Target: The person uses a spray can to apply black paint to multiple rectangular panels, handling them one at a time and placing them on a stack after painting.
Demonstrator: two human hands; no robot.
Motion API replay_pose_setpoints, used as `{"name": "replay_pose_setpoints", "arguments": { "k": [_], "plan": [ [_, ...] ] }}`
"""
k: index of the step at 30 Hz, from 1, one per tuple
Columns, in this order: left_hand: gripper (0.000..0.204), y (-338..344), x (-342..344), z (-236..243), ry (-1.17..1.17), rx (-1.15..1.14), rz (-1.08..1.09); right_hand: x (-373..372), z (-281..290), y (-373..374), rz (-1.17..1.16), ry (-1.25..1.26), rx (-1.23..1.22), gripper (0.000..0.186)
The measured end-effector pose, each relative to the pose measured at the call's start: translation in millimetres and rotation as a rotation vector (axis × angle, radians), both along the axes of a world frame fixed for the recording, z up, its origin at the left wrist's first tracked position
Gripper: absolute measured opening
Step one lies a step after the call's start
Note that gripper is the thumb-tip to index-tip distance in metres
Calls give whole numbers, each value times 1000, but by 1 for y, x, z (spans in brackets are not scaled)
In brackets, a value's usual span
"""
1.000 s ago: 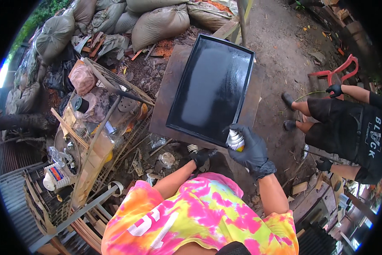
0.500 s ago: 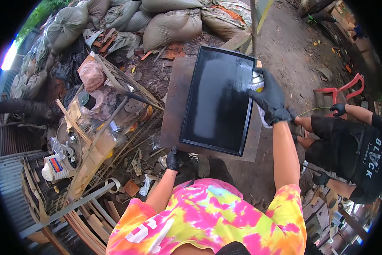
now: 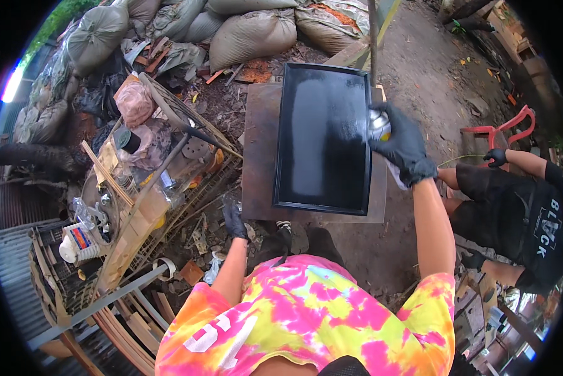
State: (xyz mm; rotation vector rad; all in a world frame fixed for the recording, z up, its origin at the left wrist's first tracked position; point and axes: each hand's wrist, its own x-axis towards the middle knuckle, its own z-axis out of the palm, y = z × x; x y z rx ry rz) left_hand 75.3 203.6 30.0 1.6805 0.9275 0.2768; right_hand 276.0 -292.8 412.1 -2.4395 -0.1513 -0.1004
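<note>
1. The tray (image 3: 322, 138) lies on the board (image 3: 259, 144), likely for level support
2. The right hand (image 3: 403, 144) wraps the can (image 3: 378, 124) at the tray's right edge, probably for reach over it
3. The left hand (image 3: 235, 224), seemingly empty, fingers loosely extended, is beside the board's lower-left corner, perhaps for clearance

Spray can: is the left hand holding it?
No, the right hand grips the spray can at the right side of the black tray; the left hand is elsewhere.
</note>
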Motion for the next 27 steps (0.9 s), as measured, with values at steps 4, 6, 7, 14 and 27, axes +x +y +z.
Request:
{"name": "replay_pose_setpoints", "arguments": {
  "k": [4, 6, 7, 14, 27],
  "plan": [
    [50, 28, 21, 3, 262, -107, -398, -70, 7, 10, 117, 89, -41, 60],
    [45, 20, 25, 13, 241, 20, -564, -103, 13, 14, 137, 167, -40, 60],
    [40, 15, 23, 19, 297, 152, -688, -119, 18, 13, 152, 229, -26, 61],
    [43, -12, -29, -3, 93, -395, -706, -193, 29, -25, -357, -51, 385, 66],
    [62, -43, 9, 37, 301, -192, -522, -242, -3, -14, -933, -311, 898, 76]
  ]
}}
